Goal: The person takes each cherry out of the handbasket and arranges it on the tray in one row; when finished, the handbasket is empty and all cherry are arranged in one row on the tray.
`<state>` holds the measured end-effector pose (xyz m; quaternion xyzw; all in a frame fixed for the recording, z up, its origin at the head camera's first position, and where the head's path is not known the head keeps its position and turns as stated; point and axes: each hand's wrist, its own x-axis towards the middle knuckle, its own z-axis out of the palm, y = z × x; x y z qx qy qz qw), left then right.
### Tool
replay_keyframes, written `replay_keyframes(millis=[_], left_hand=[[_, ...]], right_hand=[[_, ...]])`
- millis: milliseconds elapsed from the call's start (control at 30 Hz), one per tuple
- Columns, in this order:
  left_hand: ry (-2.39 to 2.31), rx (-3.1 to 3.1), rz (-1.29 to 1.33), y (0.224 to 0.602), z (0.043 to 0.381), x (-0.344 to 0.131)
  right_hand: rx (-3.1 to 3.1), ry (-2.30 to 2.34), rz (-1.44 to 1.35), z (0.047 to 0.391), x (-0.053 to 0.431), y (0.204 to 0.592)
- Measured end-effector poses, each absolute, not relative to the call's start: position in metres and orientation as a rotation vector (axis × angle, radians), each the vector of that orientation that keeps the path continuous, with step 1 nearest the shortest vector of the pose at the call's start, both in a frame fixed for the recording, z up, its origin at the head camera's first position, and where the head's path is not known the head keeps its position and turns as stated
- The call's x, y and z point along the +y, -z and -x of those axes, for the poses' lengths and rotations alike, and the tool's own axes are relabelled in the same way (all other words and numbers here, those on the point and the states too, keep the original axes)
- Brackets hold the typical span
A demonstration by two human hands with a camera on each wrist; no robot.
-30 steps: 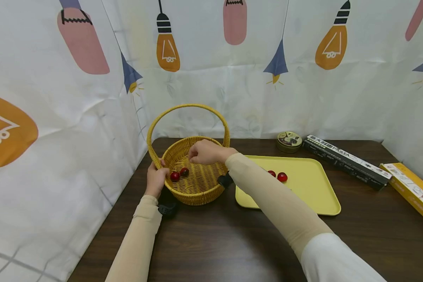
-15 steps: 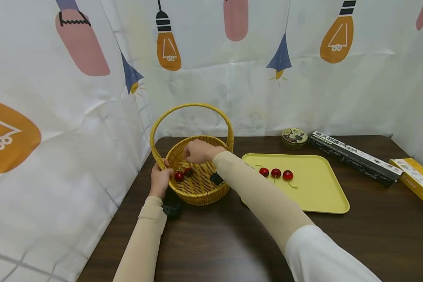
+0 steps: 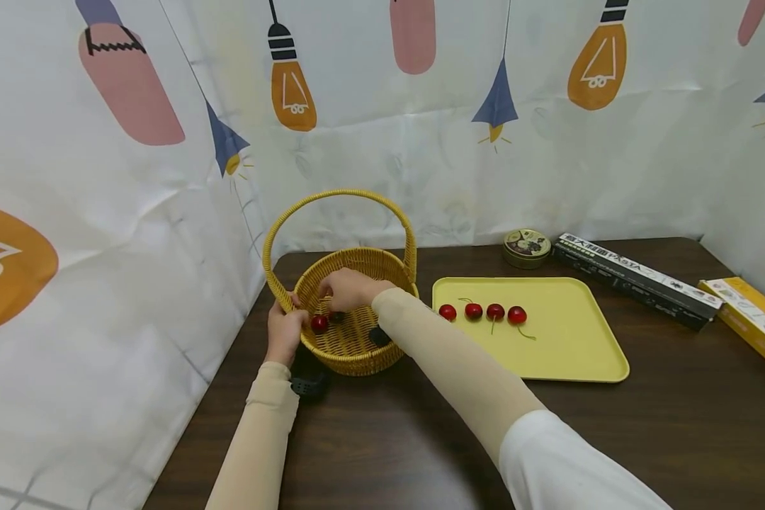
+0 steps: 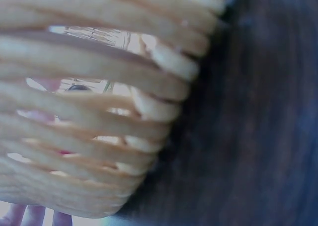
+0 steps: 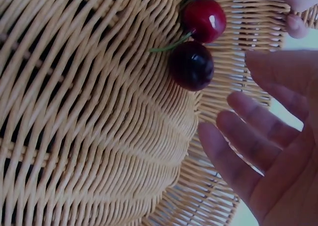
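Observation:
A yellow wicker basket [image 3: 357, 363] with a tall arched handle stands on the dark table. My left hand [image 3: 283, 336] grips its left rim beside the handle's base; in the left wrist view, the woven wall [image 4: 79, 107] hides most of that hand. Inside lie two cherries, one red [image 5: 204, 20] and one very dark [image 5: 191, 65], touching, with a green stem between them. My right hand [image 3: 350, 289] is down in the basket next to the cherries. The right wrist view shows its fingers [image 5: 248, 141] spread and relaxed, apart from the fruit and holding nothing.
Right of the basket lies a yellow tray [image 3: 567, 340] with several stemmed cherries [image 3: 495, 312] in a row. Behind it are a round tin [image 3: 526, 248] and a black pasta box [image 3: 637, 280]. A yellow pasta box [image 3: 752, 315] lies at the far right.
My right hand has moved lower in the basket, close to the two cherries. The right forearm has shifted left, uncovering more cherries on the tray. My left hand keeps its grip on the rim.

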<state>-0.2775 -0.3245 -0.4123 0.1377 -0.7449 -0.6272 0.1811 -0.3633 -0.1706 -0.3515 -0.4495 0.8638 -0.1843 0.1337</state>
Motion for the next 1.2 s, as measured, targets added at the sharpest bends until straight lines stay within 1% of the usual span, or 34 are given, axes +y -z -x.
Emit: replay_keyframes(millis=[333, 500, 700, 833, 1000, 1200], left_hand=[[1.747, -2.100, -0.385, 0.413, 0.277, -0.325], [1.734, -2.105, -0.386, 0.414, 0.277, -0.325], [1.742, -2.104, -0.394, 0.414, 0.276, -0.326], [1.752, -2.109, -0.401, 0.413, 0.275, -0.324], [1.751, -2.112, -0.411, 0.412, 0.274, -0.326], [1.749, -2.131, -0.430, 0.412, 0.276, -0.330]], right_hand=[[2.420, 0.389, 1.365, 0.354, -0.173, 0.362], [2.438, 0.313, 1.393, 0.355, -0.171, 0.365], [2.441, 0.333, 1.335, 0.357, -0.168, 0.357], [2.457, 0.394, 1.320, 0.359, -0.159, 0.345], [2.463, 0.438, 1.434, 0.354, -0.144, 0.329], [2.445, 0.606, 1.527, 0.339, -0.105, 0.322]])
